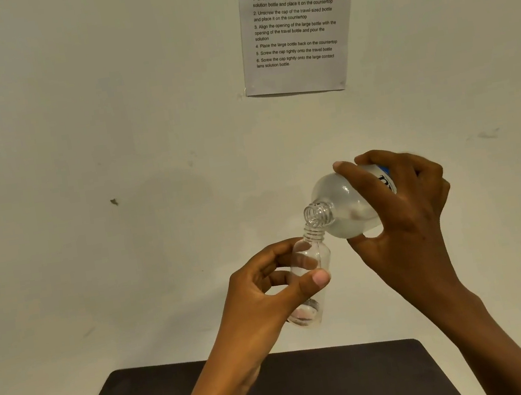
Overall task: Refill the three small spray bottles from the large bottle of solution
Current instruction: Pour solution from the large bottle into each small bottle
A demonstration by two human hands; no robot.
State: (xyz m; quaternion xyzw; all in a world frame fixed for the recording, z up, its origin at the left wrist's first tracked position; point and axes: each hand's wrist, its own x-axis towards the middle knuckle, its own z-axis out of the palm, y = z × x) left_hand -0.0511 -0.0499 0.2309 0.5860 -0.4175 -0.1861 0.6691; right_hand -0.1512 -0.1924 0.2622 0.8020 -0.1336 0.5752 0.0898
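Pour step in hand. Small spray bottle (pixel 314 277) is held in the left hand (pixel 266 293), raised well above the dark table (pixel 312 387), capless, neck up and tilted slightly toward the right. Left fingers (pixel 281 261) are curled round the far side of the body and the thumb (pixel 314 278) is pressed across the front; grip is closed on the bottle around mid-height.

Large bottle (pixel 347 205) is gripped in the right hand (pixel 401 211), tipped past horizontal with the open threaded mouth pointing down-left. Fingers are wrapped over the top near the label, thumb under the belly; closed firmly on it. Its mouth sits directly over the small bottle's neck, touching or nearly so; contact cannot be confirmed.

Fill state: a little clear liquid is seen at the bottom of the small bottle; most of it looks empty. No stream can be made out, liquid being clear. The other two small bottles and the caps are not in view.

For a clean pour, as judged:
- The two mouths should be kept aligned, large lip resting on or just above the small neck.
- Tilt should be raised slowly; the wide mouth over a narrow neck is likely to overflow if flow is rushed.
- Small bottle should be kept near upright and steady.
- Level should be watched through the clear wall; pour stopped below the neck so the sprayer tube fits.
- Spill risk: both bottles are held in the air, so nothing is braced.
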